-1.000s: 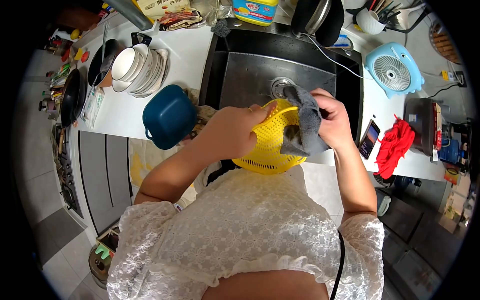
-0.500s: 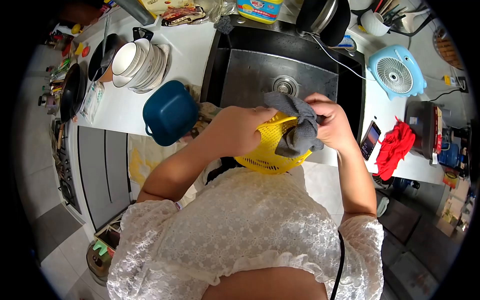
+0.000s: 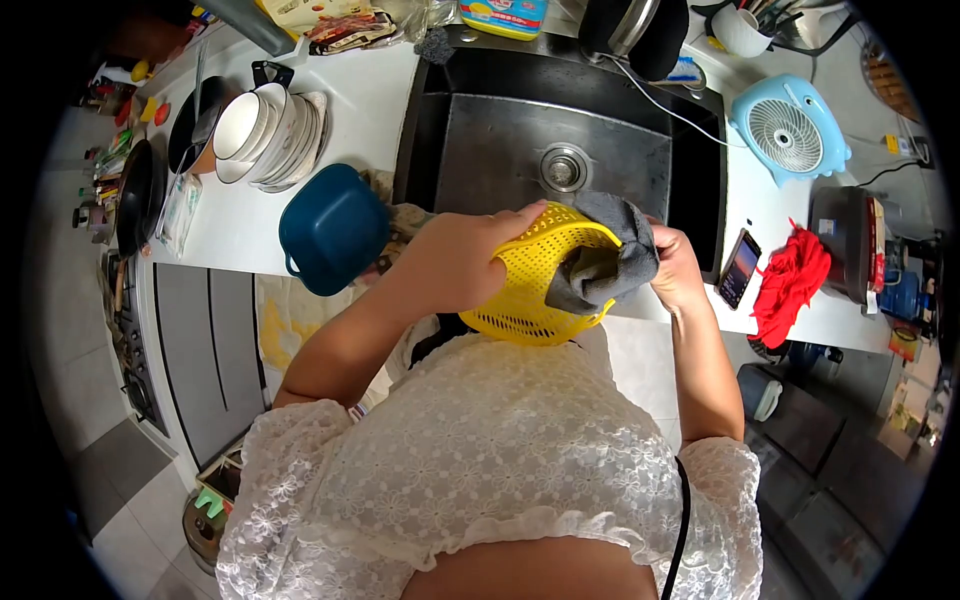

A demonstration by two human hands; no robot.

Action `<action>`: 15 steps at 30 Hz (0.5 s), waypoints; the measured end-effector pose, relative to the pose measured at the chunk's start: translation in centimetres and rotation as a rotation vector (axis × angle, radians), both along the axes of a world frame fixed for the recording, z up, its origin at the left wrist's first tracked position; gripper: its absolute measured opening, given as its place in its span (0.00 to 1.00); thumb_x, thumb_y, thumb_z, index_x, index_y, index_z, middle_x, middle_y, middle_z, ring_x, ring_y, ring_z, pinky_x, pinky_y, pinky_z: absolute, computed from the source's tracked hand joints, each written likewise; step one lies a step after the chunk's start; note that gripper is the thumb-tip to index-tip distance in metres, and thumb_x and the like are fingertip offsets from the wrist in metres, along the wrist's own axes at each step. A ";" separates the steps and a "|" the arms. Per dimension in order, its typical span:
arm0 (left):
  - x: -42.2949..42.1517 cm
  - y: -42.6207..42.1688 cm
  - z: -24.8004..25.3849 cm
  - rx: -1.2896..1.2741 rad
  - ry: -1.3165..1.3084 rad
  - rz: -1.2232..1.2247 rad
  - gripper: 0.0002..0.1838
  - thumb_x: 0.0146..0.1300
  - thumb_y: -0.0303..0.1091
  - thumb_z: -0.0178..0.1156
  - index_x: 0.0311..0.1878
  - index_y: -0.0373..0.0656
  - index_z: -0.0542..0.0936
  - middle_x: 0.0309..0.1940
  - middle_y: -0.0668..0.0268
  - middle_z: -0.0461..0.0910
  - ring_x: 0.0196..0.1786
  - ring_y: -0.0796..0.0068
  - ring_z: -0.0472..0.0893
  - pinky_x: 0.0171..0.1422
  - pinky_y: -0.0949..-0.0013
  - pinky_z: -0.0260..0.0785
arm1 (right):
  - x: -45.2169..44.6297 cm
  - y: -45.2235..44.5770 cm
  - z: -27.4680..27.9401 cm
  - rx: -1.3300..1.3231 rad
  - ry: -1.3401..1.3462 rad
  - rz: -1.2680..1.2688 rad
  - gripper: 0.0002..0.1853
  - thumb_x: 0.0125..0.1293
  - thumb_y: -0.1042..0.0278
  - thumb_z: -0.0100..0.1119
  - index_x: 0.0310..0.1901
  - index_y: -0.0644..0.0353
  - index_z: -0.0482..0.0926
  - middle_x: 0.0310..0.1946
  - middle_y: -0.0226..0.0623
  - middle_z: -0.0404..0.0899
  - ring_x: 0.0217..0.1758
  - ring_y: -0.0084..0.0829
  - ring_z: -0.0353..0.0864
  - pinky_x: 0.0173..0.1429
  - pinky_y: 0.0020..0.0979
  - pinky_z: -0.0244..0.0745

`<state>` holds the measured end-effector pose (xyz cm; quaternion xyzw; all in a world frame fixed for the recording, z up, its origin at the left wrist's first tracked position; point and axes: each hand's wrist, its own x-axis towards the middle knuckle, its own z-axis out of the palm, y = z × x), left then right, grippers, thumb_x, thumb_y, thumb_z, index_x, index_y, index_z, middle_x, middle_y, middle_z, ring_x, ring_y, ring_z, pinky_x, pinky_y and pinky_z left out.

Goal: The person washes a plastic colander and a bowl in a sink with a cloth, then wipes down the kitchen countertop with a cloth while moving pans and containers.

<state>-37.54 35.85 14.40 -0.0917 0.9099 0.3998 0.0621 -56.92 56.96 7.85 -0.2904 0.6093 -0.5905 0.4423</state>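
Note:
My left hand (image 3: 468,258) grips a yellow perforated basket (image 3: 525,295) by its side, close to my body at the front edge of the sink. The basket is tilted, with its opening toward the right. In my right hand (image 3: 676,268) is a grey cloth (image 3: 615,250), bunched up and pressed over the rim, part of it inside the basket. The fingers of the right hand are partly hidden behind the cloth. Beyond both hands lies the black sink (image 3: 500,140) with its round drain.
A blue basin (image 3: 335,228) stands left of the sink, near stacked white bowls (image 3: 243,127) and plates. On the right are a phone (image 3: 740,268), a red cloth (image 3: 793,285) and a light-blue fan (image 3: 790,128). A kettle (image 3: 640,35) and its white cord sit behind the sink.
The basket has tipped so that more of its inside shows. My right hand and the grey cloth have moved slightly right and down, and the cloth now sits around the rim.

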 end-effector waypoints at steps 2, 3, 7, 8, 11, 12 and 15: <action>0.2 0.1 -0.4 0.004 0.047 0.010 0.37 0.47 0.26 0.50 0.67 0.48 0.65 0.49 0.53 0.78 0.36 0.56 0.80 0.44 0.63 0.72 | 0.2 0.4 -0.4 -0.009 0.006 -0.004 0.16 0.48 0.70 0.74 0.40 0.62 0.84 0.39 0.27 0.78 0.42 0.21 0.76 0.47 0.23 0.69; 0.2 0.2 -0.6 0.008 0.093 0.025 0.39 0.45 0.24 0.50 0.67 0.47 0.65 0.45 0.51 0.80 0.30 0.59 0.80 0.38 0.66 0.71 | 0.3 0.6 -0.7 -0.031 -0.003 -0.018 0.15 0.48 0.70 0.74 0.40 0.62 0.84 0.39 0.28 0.78 0.43 0.21 0.75 0.48 0.23 0.69; 0.6 0.2 -0.8 0.044 0.085 0.046 0.39 0.44 0.23 0.49 0.68 0.48 0.65 0.45 0.50 0.80 0.30 0.60 0.80 0.38 0.68 0.72 | 1.2 1.5 -1.8 -0.057 -0.079 -0.107 0.14 0.49 0.72 0.73 0.39 0.62 0.84 0.42 0.29 0.79 0.45 0.21 0.75 0.51 0.24 0.68; 0.7 0.2 -1.1 0.052 0.101 0.062 0.39 0.44 0.23 0.49 0.68 0.48 0.64 0.45 0.50 0.80 0.31 0.60 0.81 0.39 0.69 0.72 | 1.5 1.8 -2.3 -0.075 -0.116 -0.158 0.14 0.50 0.72 0.72 0.39 0.62 0.84 0.42 0.29 0.79 0.45 0.22 0.76 0.51 0.24 0.69; 0.6 0.2 -0.5 0.069 0.049 0.089 0.40 0.45 0.23 0.49 0.68 0.50 0.64 0.46 0.50 0.80 0.33 0.60 0.81 0.40 0.70 0.72 | 2.1 2.8 -4.4 -0.127 -0.216 -0.209 0.19 0.52 0.70 0.71 0.47 0.64 0.80 0.45 0.32 0.81 0.46 0.23 0.79 0.53 0.27 0.74; 0.6 0.2 -0.2 0.078 -0.019 0.098 0.40 0.45 0.22 0.49 0.68 0.50 0.64 0.47 0.50 0.80 0.34 0.60 0.82 0.41 0.70 0.72 | 2.3 2.9 -4.2 -0.127 -0.217 -0.210 0.19 0.52 0.70 0.71 0.47 0.64 0.80 0.45 0.32 0.81 0.46 0.23 0.79 0.53 0.27 0.74; 0.6 0.0 -0.1 0.094 -0.072 0.083 0.38 0.48 0.25 0.49 0.69 0.48 0.63 0.56 0.54 0.75 0.46 0.54 0.80 0.53 0.62 0.71 | 3.2 3.1 -3.8 -0.134 -0.440 -0.339 0.18 0.54 0.69 0.69 0.47 0.63 0.79 0.44 0.33 0.82 0.44 0.24 0.80 0.52 0.27 0.77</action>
